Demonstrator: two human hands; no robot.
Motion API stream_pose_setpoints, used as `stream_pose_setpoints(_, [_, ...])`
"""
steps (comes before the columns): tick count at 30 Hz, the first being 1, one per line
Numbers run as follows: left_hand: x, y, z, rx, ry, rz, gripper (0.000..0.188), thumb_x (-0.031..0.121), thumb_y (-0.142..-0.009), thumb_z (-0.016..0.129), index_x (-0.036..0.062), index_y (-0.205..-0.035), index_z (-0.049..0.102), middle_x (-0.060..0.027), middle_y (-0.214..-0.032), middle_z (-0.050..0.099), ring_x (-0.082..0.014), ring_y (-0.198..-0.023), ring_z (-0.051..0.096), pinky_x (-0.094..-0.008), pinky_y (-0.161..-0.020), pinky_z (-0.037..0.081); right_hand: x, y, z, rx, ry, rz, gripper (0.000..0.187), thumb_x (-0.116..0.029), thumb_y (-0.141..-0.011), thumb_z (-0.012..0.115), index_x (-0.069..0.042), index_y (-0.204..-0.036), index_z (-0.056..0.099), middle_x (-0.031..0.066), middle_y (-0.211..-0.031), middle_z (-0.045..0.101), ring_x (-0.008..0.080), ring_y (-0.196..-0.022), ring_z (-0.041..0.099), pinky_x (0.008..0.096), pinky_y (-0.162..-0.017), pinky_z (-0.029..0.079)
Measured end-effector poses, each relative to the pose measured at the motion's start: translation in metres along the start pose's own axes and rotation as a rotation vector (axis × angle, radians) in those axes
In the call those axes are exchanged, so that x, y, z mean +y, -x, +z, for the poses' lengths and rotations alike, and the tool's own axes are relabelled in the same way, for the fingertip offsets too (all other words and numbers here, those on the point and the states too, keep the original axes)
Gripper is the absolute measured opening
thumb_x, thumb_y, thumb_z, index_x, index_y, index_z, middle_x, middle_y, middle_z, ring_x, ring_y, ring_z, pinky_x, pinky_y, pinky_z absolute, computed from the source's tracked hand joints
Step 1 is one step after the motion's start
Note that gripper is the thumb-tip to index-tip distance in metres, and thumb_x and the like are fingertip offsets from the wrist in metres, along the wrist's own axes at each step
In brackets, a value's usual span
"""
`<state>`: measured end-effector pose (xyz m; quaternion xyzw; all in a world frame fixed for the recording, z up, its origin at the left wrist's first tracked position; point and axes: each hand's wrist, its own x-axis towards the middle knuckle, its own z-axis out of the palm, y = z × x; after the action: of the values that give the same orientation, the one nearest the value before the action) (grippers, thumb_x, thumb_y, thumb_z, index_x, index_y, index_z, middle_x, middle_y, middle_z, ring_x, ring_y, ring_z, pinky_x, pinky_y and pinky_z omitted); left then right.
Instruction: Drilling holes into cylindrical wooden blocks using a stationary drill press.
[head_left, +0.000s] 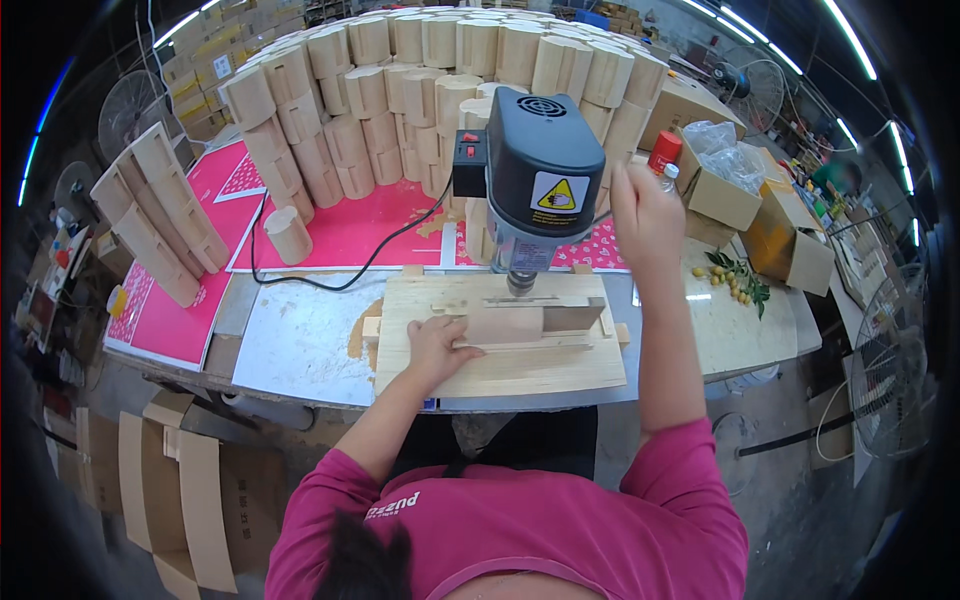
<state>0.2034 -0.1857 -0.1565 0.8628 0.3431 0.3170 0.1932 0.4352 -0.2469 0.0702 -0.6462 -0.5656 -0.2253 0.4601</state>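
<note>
A small dark grey drill press [545, 160] stands at the middle of the bench, its chuck [520, 283] above a pale wooden jig board [450, 375]. In the jig's slot, below the chuck, lies a wooden block [505, 325]. My left hand [437, 350] grips the block's left end, thumb on the near side and fingers across the top. To the right of the press my right hand [645, 205] is raised and closed in a fist. What it holds, if anything, is hidden.
Stacked rounded wooden blocks [400, 95] form a high wall behind the press. One block [289, 236] stands alone at left, near a black cable [340, 288]. Cardboard boxes [720, 195], a red can [665, 152] and a fruit sprig [738, 280] are at right.
</note>
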Motion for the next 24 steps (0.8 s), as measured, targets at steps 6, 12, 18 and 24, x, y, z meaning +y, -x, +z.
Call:
stream_pose_setpoints(6, [0.026, -0.003, 0.017, 0.055, -0.009, 0.023, 0.042, 0.033, -0.057, 0.074, 0.0157, -0.093, 0.062, 0.0005, -0.077, 0.055, -0.0177, -0.08, 0.051, -0.0365, -0.076, 0.025, 0.014, -0.042, 0.022, -0.187, 0.131, 0.133, 0.035, -0.035, -0.084, 0.041, -0.006, -0.078, 0.061, 0.0213, -0.077, 0.059, 0.0384, -0.076, 0.057, 0.0447, -0.068, 0.045])
stream_pose_setpoints(12, [0.014, -0.006, 0.026, 0.009, -0.013, 0.01, 0.043, 0.033, -0.058, 0.074, 0.017, -0.096, 0.062, -0.0001, -0.078, 0.056, -0.0178, -0.082, 0.051, -0.0358, -0.075, 0.025, -0.002, -0.015, -0.005, -0.093, 0.048, 0.057, 0.031, -0.03, -0.083, 0.046, -0.003, -0.071, 0.057, 0.0203, -0.065, 0.055, 0.037, -0.066, 0.055, 0.0426, -0.059, 0.043])
stream_pose_setpoints(18, [0.02, -0.012, 0.014, -0.053, 0.002, -0.034, 0.045, 0.033, -0.059, 0.074, 0.018, -0.1, 0.062, 0.0004, -0.077, 0.055, -0.0174, -0.079, 0.051, -0.0348, -0.075, 0.025, -0.002, 0.065, -0.016, -0.096, -0.266, 0.032, 0.015, -0.009, -0.08, 0.055, 0.001, -0.069, 0.053, 0.0129, -0.053, 0.047, 0.0226, -0.047, 0.048, 0.0309, -0.047, 0.037])
stream_pose_setpoints(24, [0.022, -0.011, 0.017, -0.034, -0.004, -0.015, 0.045, 0.032, -0.059, 0.074, 0.0177, -0.101, 0.062, 0.0006, -0.076, 0.055, -0.017, -0.077, 0.051, -0.0341, -0.076, 0.025, 0.023, 0.135, 0.024, 0.034, -0.396, 0.031, 0.009, 0.001, -0.079, 0.053, 0.003, -0.084, 0.059, 0.0107, -0.064, 0.053, 0.0193, -0.054, 0.05, 0.0289, -0.051, 0.039])
